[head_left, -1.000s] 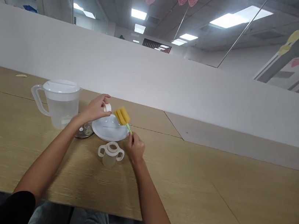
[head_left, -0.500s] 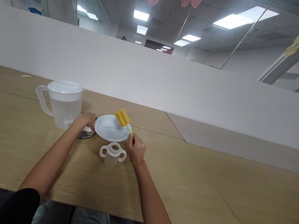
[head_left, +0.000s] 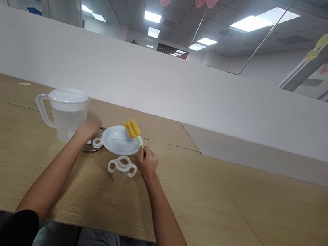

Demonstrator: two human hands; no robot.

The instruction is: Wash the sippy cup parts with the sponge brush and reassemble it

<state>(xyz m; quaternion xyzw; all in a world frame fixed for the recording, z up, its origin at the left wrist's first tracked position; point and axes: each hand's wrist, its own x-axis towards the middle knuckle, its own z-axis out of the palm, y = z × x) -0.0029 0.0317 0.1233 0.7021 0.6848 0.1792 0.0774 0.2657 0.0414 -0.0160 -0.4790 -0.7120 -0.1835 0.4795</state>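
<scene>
My right hand (head_left: 148,162) is closed around the green handle of a yellow sponge brush (head_left: 132,128). The brush's head is over the right part of a white shallow bowl (head_left: 114,150). In front of the bowl stands a small clear cup with two white handles (head_left: 121,170), its top uncovered. My left hand (head_left: 90,128) is over the left side of a round metal tray (head_left: 89,150), beside the pitcher. Motion blurs that hand and its fingers are hidden. A white ring (head_left: 97,143) and a small white piece (head_left: 89,142) lie on the tray.
A clear lidded pitcher (head_left: 68,119) with liquid in it stands at the left, its handle pointing left. A thin pale piece (head_left: 24,83) lies at the back left. The wooden table (head_left: 207,202) meets a white wall (head_left: 145,83) below windows.
My left hand has shifted left, from the tray's right part toward the pitcher, uncovering the white ring and small piece. My right hand holds the sponge brush nearly still.
</scene>
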